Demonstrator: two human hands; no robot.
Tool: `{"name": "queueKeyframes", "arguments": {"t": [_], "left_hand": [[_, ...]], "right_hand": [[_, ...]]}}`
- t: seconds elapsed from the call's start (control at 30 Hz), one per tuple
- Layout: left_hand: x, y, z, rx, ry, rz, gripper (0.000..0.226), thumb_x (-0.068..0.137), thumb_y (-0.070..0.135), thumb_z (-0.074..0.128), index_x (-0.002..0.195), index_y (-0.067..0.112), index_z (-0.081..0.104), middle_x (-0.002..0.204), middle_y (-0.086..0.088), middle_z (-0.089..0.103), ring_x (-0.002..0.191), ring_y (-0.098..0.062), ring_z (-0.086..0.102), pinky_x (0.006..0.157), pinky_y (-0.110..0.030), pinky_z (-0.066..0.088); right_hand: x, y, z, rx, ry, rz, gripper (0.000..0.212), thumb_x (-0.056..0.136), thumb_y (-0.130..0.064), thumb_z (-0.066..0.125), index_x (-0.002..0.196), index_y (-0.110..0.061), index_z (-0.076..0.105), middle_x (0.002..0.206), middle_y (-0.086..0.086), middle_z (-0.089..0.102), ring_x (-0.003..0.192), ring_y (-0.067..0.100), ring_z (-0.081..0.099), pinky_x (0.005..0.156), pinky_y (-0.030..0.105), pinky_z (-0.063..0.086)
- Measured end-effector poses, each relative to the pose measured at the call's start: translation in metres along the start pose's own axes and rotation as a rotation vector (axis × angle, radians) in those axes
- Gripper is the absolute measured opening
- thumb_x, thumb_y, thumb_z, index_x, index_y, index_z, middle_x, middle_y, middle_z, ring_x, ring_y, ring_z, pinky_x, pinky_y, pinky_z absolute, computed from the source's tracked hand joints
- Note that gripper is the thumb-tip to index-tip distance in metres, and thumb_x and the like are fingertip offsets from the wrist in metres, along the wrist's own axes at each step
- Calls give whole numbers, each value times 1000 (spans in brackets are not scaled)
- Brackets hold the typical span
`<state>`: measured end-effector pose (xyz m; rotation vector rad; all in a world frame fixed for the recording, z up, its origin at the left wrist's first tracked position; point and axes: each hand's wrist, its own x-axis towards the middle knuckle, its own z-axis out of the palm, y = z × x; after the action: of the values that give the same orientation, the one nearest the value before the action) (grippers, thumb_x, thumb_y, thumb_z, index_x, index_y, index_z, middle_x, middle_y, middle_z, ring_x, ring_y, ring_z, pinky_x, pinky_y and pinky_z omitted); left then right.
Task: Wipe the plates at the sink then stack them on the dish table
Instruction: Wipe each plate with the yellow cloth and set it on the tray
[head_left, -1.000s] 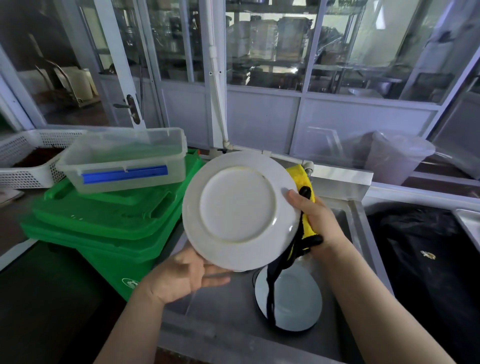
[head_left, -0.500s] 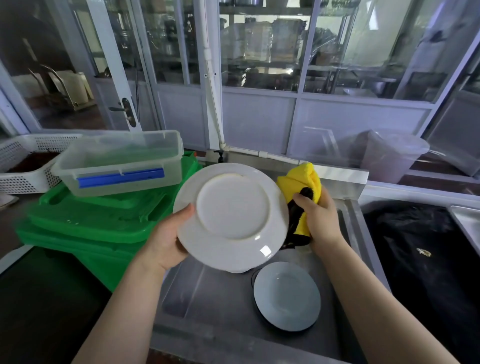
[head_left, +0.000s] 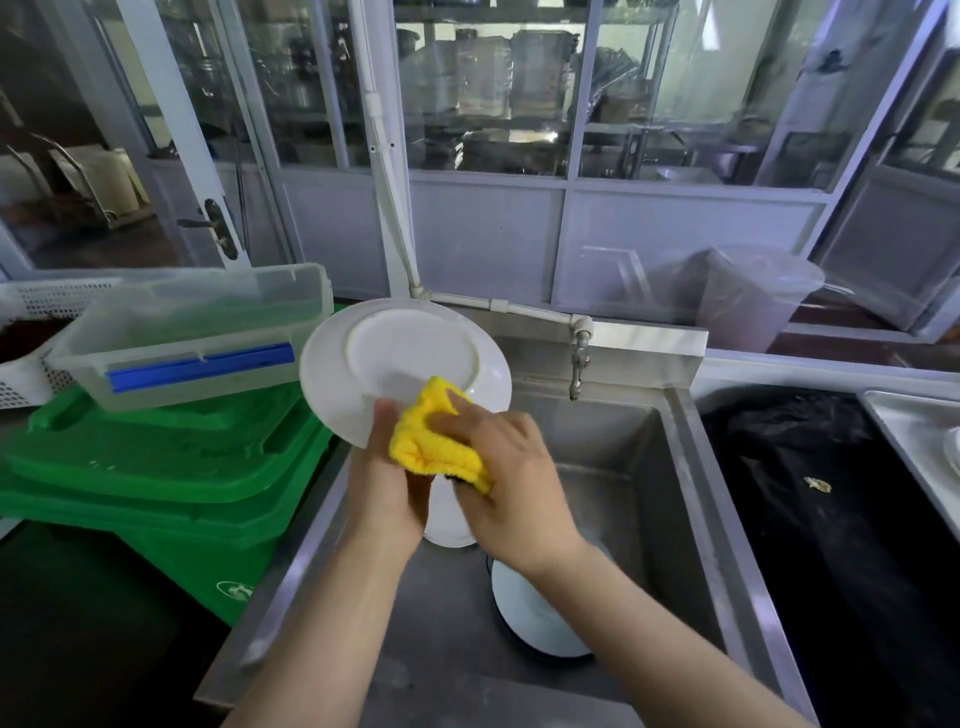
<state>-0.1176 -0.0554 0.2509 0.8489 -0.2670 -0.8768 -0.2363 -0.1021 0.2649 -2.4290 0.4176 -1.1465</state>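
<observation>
Reaching forward over the steel sink (head_left: 670, 499), the left hand (head_left: 387, 493) holds a white plate (head_left: 400, 364) by its lower rim, thumb on the underside, the plate tilted with its smooth back and raised round foot ring facing the camera. The right hand (head_left: 511, 478) has its grip closed around a bunched yellow cloth (head_left: 428, 441), soft and nubbly, pressed against the plate's lower edge; a dark part of the cloth shows beneath it. Below the hands, a second plate (head_left: 535, 618) lies flat on the dull grey sink floor, partly hidden by the right forearm. Left of the sink sit stacked green plastic bins (head_left: 156, 467) carrying a clear lidless container (head_left: 197, 332) with a blue strip. A tap (head_left: 579, 358) hangs behind the basin; black plastic (head_left: 831, 493) fills the right compartment. Glass-panelled partitions (head_left: 493, 130) stand beyond.
</observation>
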Motion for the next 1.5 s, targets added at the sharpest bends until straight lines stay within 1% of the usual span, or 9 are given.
{"name": "queueKeyframes", "arguments": {"t": [0.13, 0.33, 0.63, 0.8, 0.9, 1.17, 1.33, 1.4, 1.5], "left_hand": [[-4, -9, -5, -45, 83, -70, 36, 105, 27, 31, 84, 13, 56, 82, -4, 59, 50, -6, 67, 44, -16, 50], [-13, -17, 6, -44, 52, -53, 50, 90, 44, 48, 129, 12, 57, 118, -9, 69, 107, -22, 67, 73, -32, 57], [-27, -42, -3, 45, -23, -95, 43, 80, 38, 55, 120, 23, 59, 112, 0, 72, 96, -17, 71, 61, -32, 58], [-31, -62, -12, 295, -69, -113, 27, 81, 39, 56, 103, 36, 72, 109, 5, 73, 99, -14, 69, 71, -37, 58], [-35, -80, -18, 415, -66, -175, 38, 79, 43, 59, 115, 34, 65, 113, 6, 71, 103, -14, 68, 75, -38, 56], [-42, -125, -28, 531, -56, -354, 51, 68, 51, 66, 115, 31, 64, 113, 5, 71, 102, -14, 68, 69, -29, 55], [-44, -141, -20, 585, -126, -380, 26, 77, 45, 67, 103, 42, 69, 110, 9, 72, 96, -7, 69, 64, -24, 56], [-45, -143, -16, 621, -144, -366, 22, 76, 45, 63, 97, 50, 69, 107, 13, 72, 95, -7, 69, 64, -25, 56], [-48, -144, -8, 697, -175, -333, 19, 83, 43, 65, 92, 60, 65, 102, 21, 71, 100, -8, 66, 80, -37, 54]], "right_hand": [[-6, -1, -2, -28, -116, -63, 49, 70, -8, 51, 115, -18, 68, 138, 2, 53, 101, 33, 55, 94, 32, 39], [-15, 38, -23, -149, -57, -46, 52, 65, 2, 56, 110, -18, 72, 131, 9, 56, 98, 35, 57, 87, 33, 42], [-37, 111, -50, -287, 2, 352, 53, 71, 0, 70, 119, -23, 68, 133, 4, 54, 105, 36, 50, 88, 33, 39], [-81, 135, -72, -321, -20, 484, 51, 75, -4, 71, 122, -25, 65, 135, 3, 52, 110, 34, 49, 92, 37, 43], [-124, 146, -94, -341, -54, 568, 52, 74, -5, 72, 122, -24, 65, 134, 5, 52, 110, 36, 50, 92, 40, 44], [-265, 152, -127, -627, -311, 698, 72, 44, 0, 82, 111, -21, 70, 116, 10, 64, 81, 38, 60, 56, 43, 54], [-316, 156, -113, -691, -705, 947, 64, 77, -54, 59, 137, -48, 39, 152, -6, 26, 128, 26, 34, 96, 41, 34], [-318, 153, -109, -673, -682, 966, 68, 76, -73, 48, 139, -50, 34, 155, -12, 18, 136, 24, 23, 101, 44, 23], [-297, 141, -104, -605, -423, 937, 58, 83, -63, 55, 136, -41, 47, 148, -9, 37, 136, 23, 31, 104, 45, 26]]}}
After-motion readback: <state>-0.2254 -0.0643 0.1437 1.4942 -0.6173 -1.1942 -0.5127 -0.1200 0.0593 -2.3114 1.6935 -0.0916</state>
